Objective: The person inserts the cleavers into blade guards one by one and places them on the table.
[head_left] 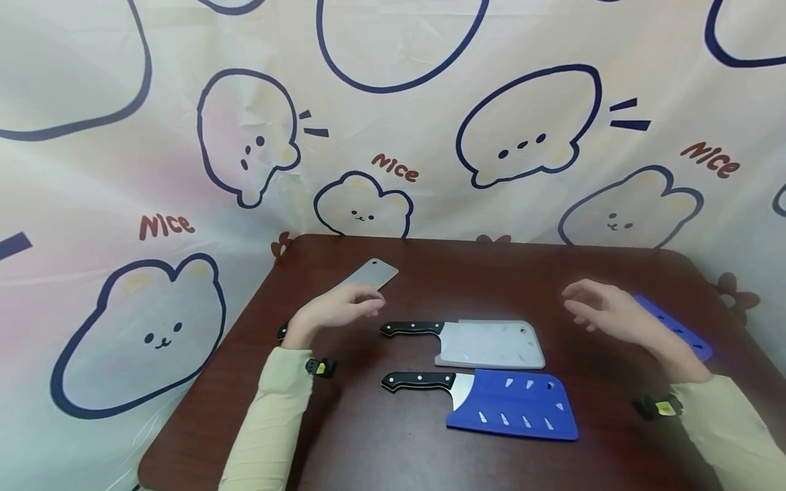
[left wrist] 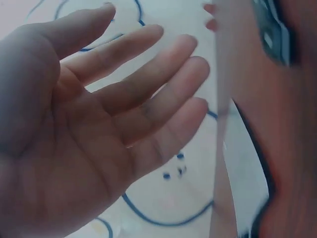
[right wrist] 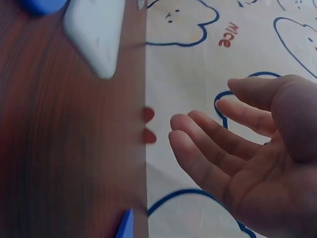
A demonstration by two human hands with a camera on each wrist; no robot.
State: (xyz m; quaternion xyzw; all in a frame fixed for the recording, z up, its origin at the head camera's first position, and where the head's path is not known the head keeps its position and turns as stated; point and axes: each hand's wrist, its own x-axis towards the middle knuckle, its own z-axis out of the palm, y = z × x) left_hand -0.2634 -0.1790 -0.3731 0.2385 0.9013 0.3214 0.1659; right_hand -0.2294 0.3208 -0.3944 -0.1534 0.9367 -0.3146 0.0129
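Observation:
Above the table's left side hovers my left hand (head_left: 334,308), fingers loosely bent and nothing in them. Beneath and behind it lies a bare cleaver (head_left: 376,273); the hand and wrist hide much of it, and its blade (left wrist: 247,168) shows in the left wrist view. My right hand (head_left: 604,310) is over the right side, relaxed, holding nothing. Under that forearm, partly covered, lies a blue blade cover (head_left: 681,331). Between the hands, a cleaver in a white cover (head_left: 491,344) lies behind a cleaver in a blue cover (head_left: 512,405); both black handles point left.
A dark reddish-brown table (head_left: 368,450) with rounded corners carries everything. Behind it and along its sides hangs a pale sheet (head_left: 430,136) printed with cartoon outlines. Dark bands with yellow tags sit at both wrists.

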